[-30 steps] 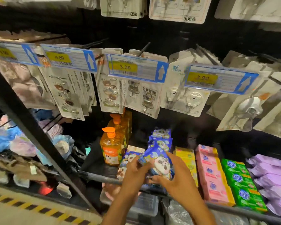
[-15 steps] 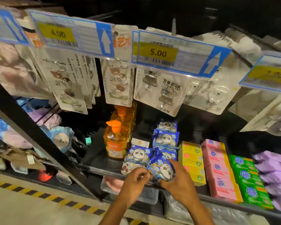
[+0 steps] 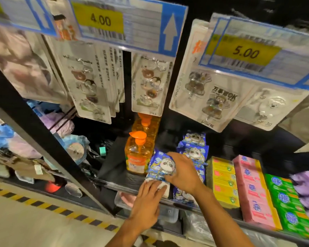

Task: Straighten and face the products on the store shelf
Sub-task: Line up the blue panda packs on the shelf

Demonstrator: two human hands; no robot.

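Two hands: right hand (image 3: pixel 183 172) is gripping blue panda packet (image 3: pixel 160 165), lying just beyond left hand (image 3: pixel 147 202), whose flat fingers are resting on white packet (image 3: pixel 165 190).

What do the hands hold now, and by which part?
The right hand grips the blue panda packet by its right edge; the left hand holds nothing.

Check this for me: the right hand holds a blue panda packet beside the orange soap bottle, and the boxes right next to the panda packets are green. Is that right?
Not quite: the head view shows yellow boxes next to the panda packets; green boxes lie further right, past pink boxes. The right hand does hold a blue panda packet beside the orange soap bottle.
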